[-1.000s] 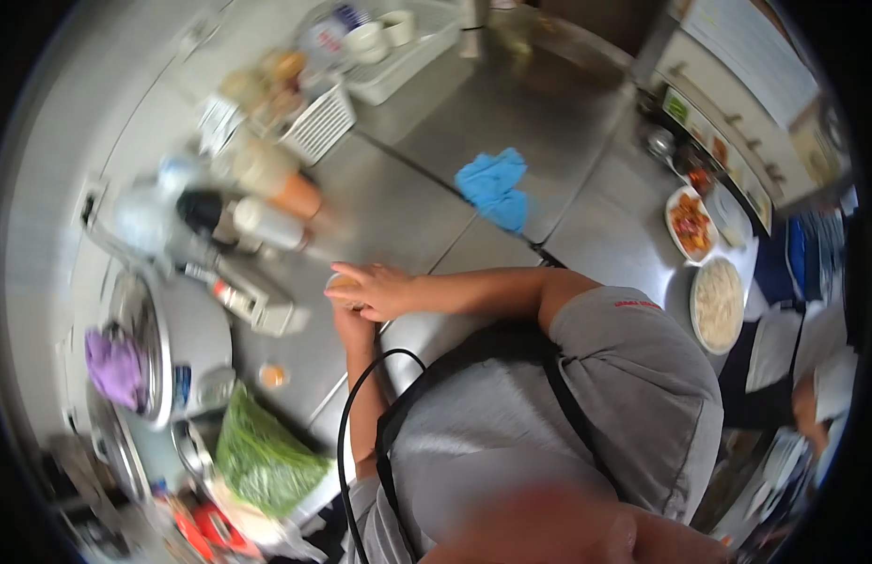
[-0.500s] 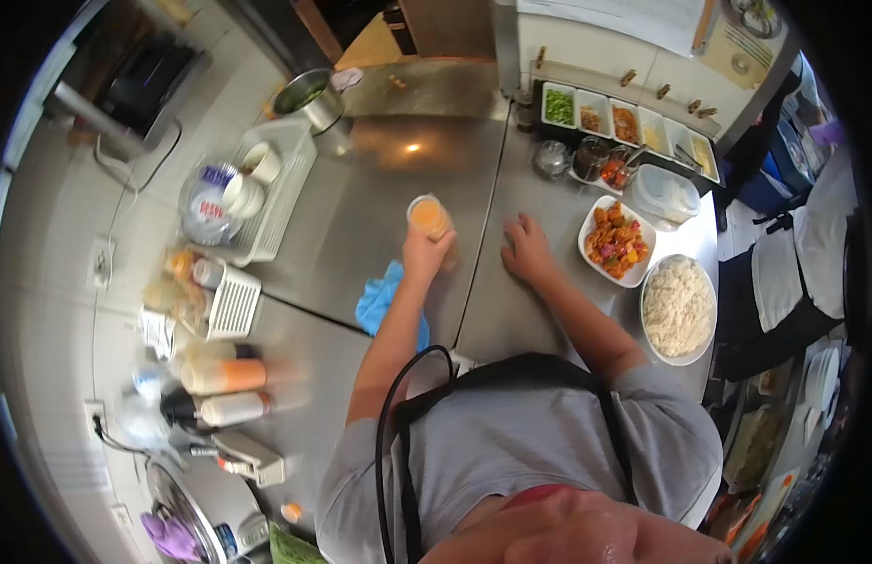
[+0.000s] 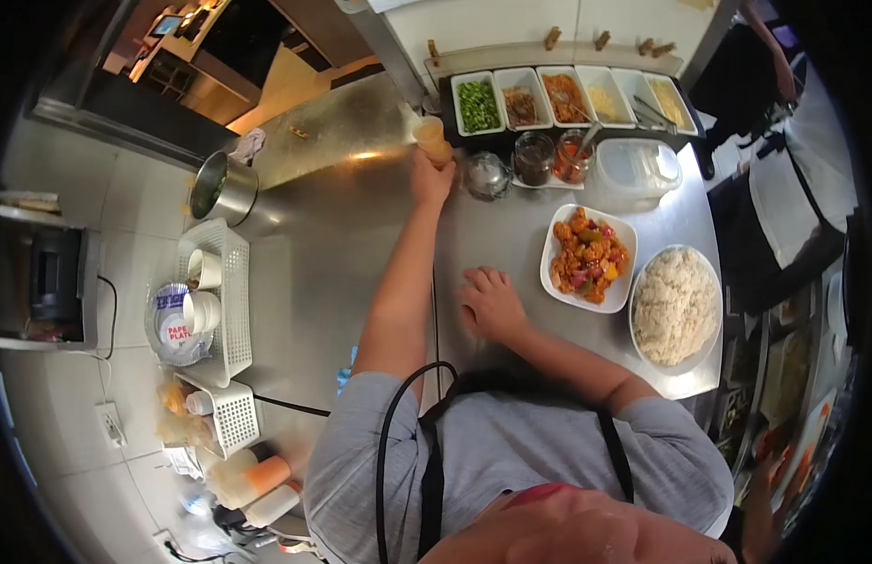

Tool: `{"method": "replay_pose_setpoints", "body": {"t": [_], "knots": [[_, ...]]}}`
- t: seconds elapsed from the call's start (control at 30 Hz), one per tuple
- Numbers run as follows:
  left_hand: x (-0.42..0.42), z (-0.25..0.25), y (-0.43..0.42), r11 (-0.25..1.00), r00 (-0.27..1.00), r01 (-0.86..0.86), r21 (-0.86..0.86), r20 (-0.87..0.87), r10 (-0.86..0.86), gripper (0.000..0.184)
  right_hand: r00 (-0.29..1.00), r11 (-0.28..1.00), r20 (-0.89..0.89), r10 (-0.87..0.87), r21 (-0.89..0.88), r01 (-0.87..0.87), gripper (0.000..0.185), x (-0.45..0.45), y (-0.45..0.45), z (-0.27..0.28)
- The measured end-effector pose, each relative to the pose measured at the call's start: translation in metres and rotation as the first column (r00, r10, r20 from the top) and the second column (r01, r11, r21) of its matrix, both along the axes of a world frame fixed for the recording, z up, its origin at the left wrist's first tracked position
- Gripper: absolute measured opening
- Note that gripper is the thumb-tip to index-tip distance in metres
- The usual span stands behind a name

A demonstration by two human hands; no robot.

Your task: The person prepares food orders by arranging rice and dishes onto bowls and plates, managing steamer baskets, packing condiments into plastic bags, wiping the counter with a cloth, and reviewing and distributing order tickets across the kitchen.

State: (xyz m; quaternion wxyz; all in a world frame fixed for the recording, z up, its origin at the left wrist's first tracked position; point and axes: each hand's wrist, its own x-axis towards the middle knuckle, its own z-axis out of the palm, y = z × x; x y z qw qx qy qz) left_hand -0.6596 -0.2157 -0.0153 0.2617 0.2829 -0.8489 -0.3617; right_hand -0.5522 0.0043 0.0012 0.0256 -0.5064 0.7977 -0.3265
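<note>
My left hand is stretched toward the far side of the steel counter, its fingers wrapped round a cup of orange sauce. The cup is slightly blurred. Resting on the counter, my right hand is open, with loosely bent fingers and nothing in it. To its right sits a square white dish of sauced fried pieces with peppers. A bowl of white rice stands beside that dish. Nearest to the cup on its right is a round clear-topped jar. A blue cloth is mostly hidden by my left arm.
A row of topping trays lines the back, with sauce jars and a clear plastic box before it. Left are a metal pot, white baskets and squeeze bottles. Another person stands at right.
My left hand has carried the sauce cup farther away, toward the back of the counter. My right hand stays resting on the counter. The camera view has turned and shifted.
</note>
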Motion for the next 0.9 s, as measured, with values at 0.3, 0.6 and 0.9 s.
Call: {"method": "replay_pose_setpoints", "body": {"t": [0.3,0.6,0.9], "knots": [[0.107,0.018,0.036,0.935,0.996,0.058,0.349,0.047,-0.080,0.053,1.000,0.999,-0.025,0.009,-0.054,-0.011,0.021,-0.001,0.000,-0.002],[0.372,0.001,0.123,0.812,0.697,-0.075,-0.579,0.552,0.458,0.051,0.999,0.996,-0.054,-0.008,-0.089,0.003,0.019,0.006,0.004,-0.008],[0.390,0.001,0.133,0.841,0.794,-0.158,-0.517,0.440,0.420,0.048,0.998,0.972,-0.049,0.026,-0.234,-0.037,0.014,0.055,0.059,-0.018]]}}
